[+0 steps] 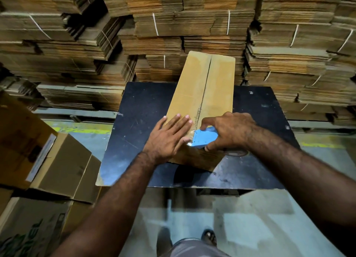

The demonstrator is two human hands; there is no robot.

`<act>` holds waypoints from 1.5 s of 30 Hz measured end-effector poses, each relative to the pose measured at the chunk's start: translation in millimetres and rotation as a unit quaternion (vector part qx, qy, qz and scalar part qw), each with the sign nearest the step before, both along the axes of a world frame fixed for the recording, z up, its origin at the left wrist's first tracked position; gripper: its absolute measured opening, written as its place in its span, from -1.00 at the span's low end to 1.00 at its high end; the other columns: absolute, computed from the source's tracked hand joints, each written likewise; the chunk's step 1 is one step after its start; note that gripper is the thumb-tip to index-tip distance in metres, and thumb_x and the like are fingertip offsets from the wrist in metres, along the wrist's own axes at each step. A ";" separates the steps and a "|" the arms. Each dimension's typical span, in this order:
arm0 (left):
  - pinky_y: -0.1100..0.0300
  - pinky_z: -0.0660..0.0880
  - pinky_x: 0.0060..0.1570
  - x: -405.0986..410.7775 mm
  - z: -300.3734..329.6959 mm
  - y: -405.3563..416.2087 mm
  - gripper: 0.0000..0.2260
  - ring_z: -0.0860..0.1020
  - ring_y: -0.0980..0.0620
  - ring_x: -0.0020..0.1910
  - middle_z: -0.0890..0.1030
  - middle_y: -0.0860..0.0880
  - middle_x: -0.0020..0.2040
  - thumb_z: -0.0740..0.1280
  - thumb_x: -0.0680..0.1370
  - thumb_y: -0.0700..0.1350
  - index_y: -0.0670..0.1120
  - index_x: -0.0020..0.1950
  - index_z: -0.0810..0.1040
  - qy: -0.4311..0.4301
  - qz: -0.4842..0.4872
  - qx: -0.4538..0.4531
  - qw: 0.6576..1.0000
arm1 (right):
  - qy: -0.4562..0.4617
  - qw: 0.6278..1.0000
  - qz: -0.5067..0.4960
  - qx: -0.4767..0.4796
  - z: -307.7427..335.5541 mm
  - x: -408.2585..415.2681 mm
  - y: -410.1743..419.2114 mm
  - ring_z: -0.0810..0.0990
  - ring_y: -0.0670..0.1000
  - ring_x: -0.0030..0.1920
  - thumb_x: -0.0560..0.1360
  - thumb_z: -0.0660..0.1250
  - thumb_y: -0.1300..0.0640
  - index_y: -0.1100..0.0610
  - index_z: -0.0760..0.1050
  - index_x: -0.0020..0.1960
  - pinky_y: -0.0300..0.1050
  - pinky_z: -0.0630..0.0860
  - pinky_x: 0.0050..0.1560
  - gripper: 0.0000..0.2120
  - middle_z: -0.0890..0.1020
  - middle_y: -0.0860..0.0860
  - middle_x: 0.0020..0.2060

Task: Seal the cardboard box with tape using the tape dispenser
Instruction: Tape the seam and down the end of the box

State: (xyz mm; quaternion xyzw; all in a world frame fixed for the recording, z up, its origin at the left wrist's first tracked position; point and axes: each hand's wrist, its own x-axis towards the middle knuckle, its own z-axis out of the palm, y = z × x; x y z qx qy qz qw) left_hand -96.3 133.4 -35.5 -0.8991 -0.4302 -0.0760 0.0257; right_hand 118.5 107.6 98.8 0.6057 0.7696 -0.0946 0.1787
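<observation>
The left hand (169, 135) lies flat, fingers spread, on the box (204, 102); the right hand (229, 130) grips the blue dispenser (205, 138) at the seam. Nearby carton (28, 231) lettering is unreadable.

one cardboard box (204, 102), one tape dispenser (205, 138), two hands (167, 139)

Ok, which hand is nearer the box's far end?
Left, slightly. The left hand lies flat on the box with fingertips reaching further up; the right hand holds the blue tape dispenser at the near end.

black table (146, 110) | bundled flat cardboard stacks (192, 25) behind | brown cartons (61, 160) left, print blurred
</observation>
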 end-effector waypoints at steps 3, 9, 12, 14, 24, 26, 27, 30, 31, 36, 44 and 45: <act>-0.14 0.28 0.44 -5.7 -9.2 4.3 -0.46 0.14 -0.03 0.60 0.15 0.05 0.63 -0.09 0.68 0.24 0.06 0.62 0.16 0.020 0.012 0.010 1.000 | 0.004 1.000 0.006 0.009 0.7 3.9 -0.3 0.49 0.07 0.11 0.31 0.36 -0.44 -0.33 0.30 0.33 0.00 0.39 -0.09 -0.35 0.55 -0.03 0.11; -0.20 0.26 0.45 -8.2 -8.8 18.4 -0.45 0.12 -0.04 0.61 0.12 0.08 0.63 -0.11 0.67 0.27 0.10 0.63 0.10 0.032 0.017 0.007 0.999 | 0.026 0.999 -0.041 -0.002 1.8 45.0 -12.2 0.47 0.05 0.12 0.32 0.35 -0.44 -0.38 0.27 0.34 -0.03 0.35 -0.12 -0.36 0.57 -0.08 0.15; -0.24 0.20 0.48 -7.4 -6.4 19.0 -0.46 0.10 -0.05 0.61 0.11 0.07 0.63 -0.11 0.67 0.25 0.10 0.63 0.08 0.041 0.012 0.009 0.999 | 0.026 0.999 -0.041 0.005 -2.3 45.7 -8.9 0.49 0.06 0.14 0.32 0.36 -0.44 -0.36 0.29 0.34 -0.03 0.38 -0.11 -0.36 0.57 -0.06 0.16; -0.27 0.13 0.49 -7.4 -1.9 16.3 -0.46 0.05 -0.04 0.62 0.07 0.06 0.64 -0.13 0.68 0.23 0.09 0.64 0.05 0.042 0.013 0.011 0.999 | 0.033 0.999 -0.042 0.009 -3.6 43.6 -6.5 0.50 0.06 0.14 0.31 0.37 -0.44 -0.35 0.32 0.33 -0.03 0.38 -0.11 -0.36 0.57 -0.06 0.15; -0.21 0.26 0.42 37.6 -2.4 3.3 -0.49 0.16 -0.04 0.60 0.14 0.06 0.63 -0.03 0.68 0.23 0.15 0.62 0.11 0.043 0.020 0.019 0.999 | 0.062 0.998 -0.017 0.023 -12.7 58.3 -6.0 0.51 0.04 0.10 0.32 0.34 -0.43 -0.34 0.27 0.35 -0.01 0.47 -0.05 -0.36 0.59 -0.08 0.11; -0.21 0.27 0.42 37.6 -3.6 3.4 -0.48 0.20 -0.06 0.58 0.18 0.06 0.62 0.01 0.67 0.23 0.15 0.62 0.13 0.046 0.020 0.030 0.998 | 0.063 0.998 -0.012 0.025 -15.4 71.9 -10.7 0.52 0.03 0.07 0.33 0.32 -0.43 -0.35 0.24 0.36 -0.04 0.46 -0.10 -0.35 0.59 -0.10 0.11; -0.22 0.26 0.43 38.7 -4.2 2.5 -0.48 0.21 -0.06 0.58 0.18 0.06 0.62 0.00 0.66 0.23 0.15 0.62 0.12 0.047 0.021 0.031 0.998 | 0.060 0.998 -0.014 0.025 -16.7 79.3 -14.0 0.52 0.03 0.06 0.34 0.31 -0.44 -0.35 0.23 0.37 -0.04 0.48 -0.10 -0.35 0.59 -0.11 0.12; -0.22 0.22 0.46 40.7 -3.8 3.7 -0.47 0.17 -0.05 0.59 0.13 0.08 0.63 -0.05 0.66 0.25 0.17 0.63 0.06 0.051 0.019 0.023 0.998 | 0.057 0.998 -0.023 0.025 -20.1 91.6 -20.1 0.53 0.02 0.05 0.34 0.31 -0.44 -0.36 0.20 0.37 -0.03 0.53 -0.06 -0.35 0.59 -0.13 0.14; -0.23 0.21 0.47 41.1 -2.9 4.0 -0.47 0.15 -0.05 0.60 0.11 0.09 0.63 -0.07 0.66 0.25 0.18 0.63 0.05 0.053 0.020 0.019 0.998 | 0.056 0.998 -0.021 0.029 -20.0 91.6 -19.5 0.53 0.02 0.06 0.35 0.31 -0.43 -0.36 0.21 0.36 -0.02 0.53 -0.06 -0.36 0.59 -0.13 0.14; -0.25 0.07 0.51 46.1 5.9 -5.5 -0.49 0.04 -0.03 0.62 0.05 0.03 0.65 -0.09 0.69 0.18 0.10 0.64 0.06 0.028 0.008 0.017 0.999 | 0.060 0.997 -0.012 0.048 -16.2 87.0 -15.5 0.54 0.04 0.08 0.32 0.34 -0.41 -0.34 0.30 0.33 -0.02 0.48 -0.08 -0.39 0.60 -0.10 0.11; -0.11 0.29 0.48 75.9 3.3 -40.6 -0.35 0.37 -0.09 0.50 0.38 -0.13 0.52 0.25 0.40 -0.22 -0.18 0.52 0.36 -0.084 -0.014 -0.022 0.996 | 0.074 0.996 0.015 0.050 -17.7 98.2 -17.5 0.52 0.05 0.10 0.37 0.34 -0.40 -0.30 0.30 0.37 -0.06 0.37 -0.13 -0.38 0.58 -0.08 0.14; -0.09 0.27 0.50 74.1 2.5 -41.2 -0.31 0.36 -0.08 0.50 0.38 -0.12 0.53 0.29 0.36 -0.26 -0.17 0.53 0.35 -0.080 -0.012 -0.021 0.997 | 0.073 0.996 0.019 0.049 -19.1 105.0 -20.1 0.51 0.05 0.10 0.37 0.33 -0.41 -0.30 0.28 0.38 -0.05 0.40 -0.13 -0.37 0.58 -0.09 0.16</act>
